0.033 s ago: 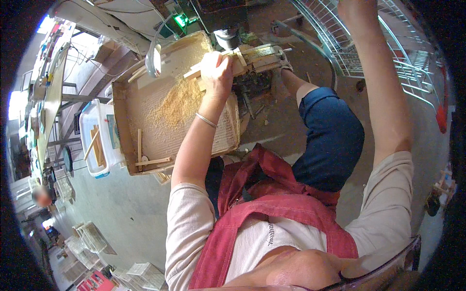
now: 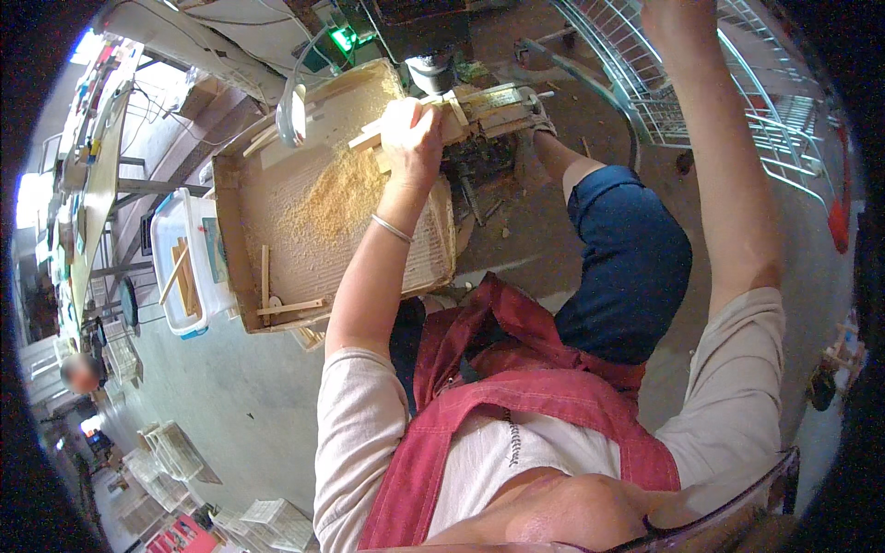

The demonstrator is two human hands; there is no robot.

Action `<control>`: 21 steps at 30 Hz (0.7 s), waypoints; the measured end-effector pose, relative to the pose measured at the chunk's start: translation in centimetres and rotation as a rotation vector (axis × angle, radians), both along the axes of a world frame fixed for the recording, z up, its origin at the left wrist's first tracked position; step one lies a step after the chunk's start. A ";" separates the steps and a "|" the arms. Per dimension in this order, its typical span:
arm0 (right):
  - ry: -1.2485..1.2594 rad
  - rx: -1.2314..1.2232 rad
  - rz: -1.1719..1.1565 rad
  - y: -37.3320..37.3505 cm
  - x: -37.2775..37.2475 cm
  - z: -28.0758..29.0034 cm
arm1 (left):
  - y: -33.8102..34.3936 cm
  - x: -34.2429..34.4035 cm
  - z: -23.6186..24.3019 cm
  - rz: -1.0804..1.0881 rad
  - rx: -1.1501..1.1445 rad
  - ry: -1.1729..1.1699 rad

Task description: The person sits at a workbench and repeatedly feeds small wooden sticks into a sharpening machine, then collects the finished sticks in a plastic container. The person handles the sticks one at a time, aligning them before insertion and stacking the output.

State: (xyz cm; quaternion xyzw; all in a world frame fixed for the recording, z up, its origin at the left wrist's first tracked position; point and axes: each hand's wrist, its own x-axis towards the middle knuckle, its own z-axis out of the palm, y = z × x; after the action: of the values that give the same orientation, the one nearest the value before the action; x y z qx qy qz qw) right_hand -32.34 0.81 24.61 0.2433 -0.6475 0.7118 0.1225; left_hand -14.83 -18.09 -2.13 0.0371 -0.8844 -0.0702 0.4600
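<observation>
My left hand [image 2: 411, 136] is closed around a pale wooden piece [image 2: 364, 138] on the wooden jig [image 2: 498, 115], just below a machine's cylindrical head [image 2: 430, 72]. My right hand [image 2: 678, 18] is raised at the top edge beside a wire cart [image 2: 645, 88], its fingers out of frame. A cardboard tray [image 2: 241, 276] beside and under my left arm holds a heap of yellow sawdust [image 2: 332, 198] and a few loose wooden sticks [image 2: 286, 310].
A clear plastic bin [image 2: 195, 295] with wooden strips stands left of the tray. A curved lamp-like fitting [image 2: 293, 120] hangs above it. A long cluttered table [image 2: 101, 221] runs along the far left. Several wire baskets [image 2: 171, 450] sit on the floor at the lower left.
</observation>
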 end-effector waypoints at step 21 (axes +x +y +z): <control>-0.086 -0.034 0.080 3.5 3.1 -3.1 | 0.3 -0.5 0.5 -0.042 0.000 0.023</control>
State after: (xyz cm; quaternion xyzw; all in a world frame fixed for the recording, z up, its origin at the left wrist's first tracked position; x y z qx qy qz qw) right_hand -29.28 4.33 21.49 0.2361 -0.6298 0.7367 0.0699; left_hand -15.32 -17.84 -1.61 0.0177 -0.8796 -0.0806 0.4684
